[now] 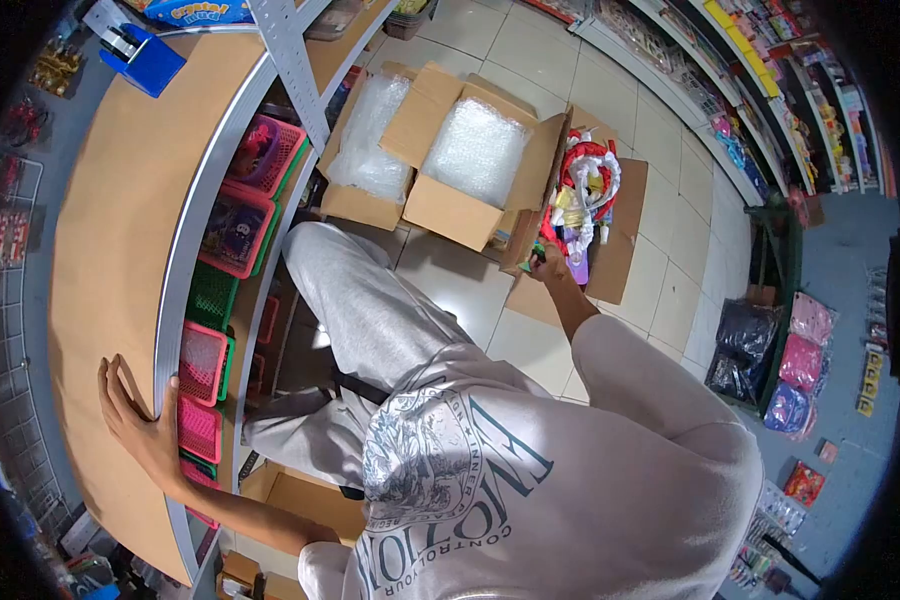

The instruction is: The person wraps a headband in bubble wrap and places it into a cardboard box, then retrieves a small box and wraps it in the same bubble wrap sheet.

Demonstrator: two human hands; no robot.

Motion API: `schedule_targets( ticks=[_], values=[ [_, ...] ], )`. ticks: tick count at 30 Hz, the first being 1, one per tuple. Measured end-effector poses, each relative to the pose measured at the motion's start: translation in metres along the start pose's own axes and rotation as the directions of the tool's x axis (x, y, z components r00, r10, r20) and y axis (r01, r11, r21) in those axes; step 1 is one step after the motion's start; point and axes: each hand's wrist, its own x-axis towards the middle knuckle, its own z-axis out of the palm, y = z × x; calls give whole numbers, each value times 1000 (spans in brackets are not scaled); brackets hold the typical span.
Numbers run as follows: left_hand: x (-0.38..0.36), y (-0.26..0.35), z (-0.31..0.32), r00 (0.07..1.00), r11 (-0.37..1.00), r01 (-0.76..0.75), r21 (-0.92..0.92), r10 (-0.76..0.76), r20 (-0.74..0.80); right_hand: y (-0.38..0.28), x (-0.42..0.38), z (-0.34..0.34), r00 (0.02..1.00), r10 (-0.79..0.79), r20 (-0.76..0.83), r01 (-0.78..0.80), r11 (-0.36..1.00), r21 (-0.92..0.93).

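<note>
My left hand (142,425) lies flat on the wooden shelf top (120,250), fingers spread, its thumb by the metal front edge. My right hand (550,264) reaches to the near corner of an open cardboard box (625,235). Its fingers are closed around a small green item (533,256), whose kind I cannot make out. Inside that box lie red and white ribbon-like pieces (602,165), and a purple object (578,268) sits close to my right hand.
Two more open cartons hold bubble wrap (475,140) and clear plastic wrapping (373,130). Pink and green baskets (203,362) line the shelf below. A blue tape dispenser (145,62) stands on the shelf top. Stocked racks (660,75) run along the far side.
</note>
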Motion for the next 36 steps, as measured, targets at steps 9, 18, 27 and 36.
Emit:
schedule_targets(
  ticks=[9,18,27,36],
  values=[
    [-1,-1,3,1000,999,17,-34,-17,-5,9,48,-8,1000,-11,26,5,975,222],
    [-2,-8,5,1000,1000,8,-28,-8,-23,0,38,-2,978,61,197,-138,903,406],
    [-4,-10,6,999,1000,9,2,-9,-36,2,85,-37,961,-86,264,-34,908,419],
    [-4,-7,5,999,1000,22,3,-22,-43,-6,111,-76,986,-110,128,81,974,210]
  ],
)
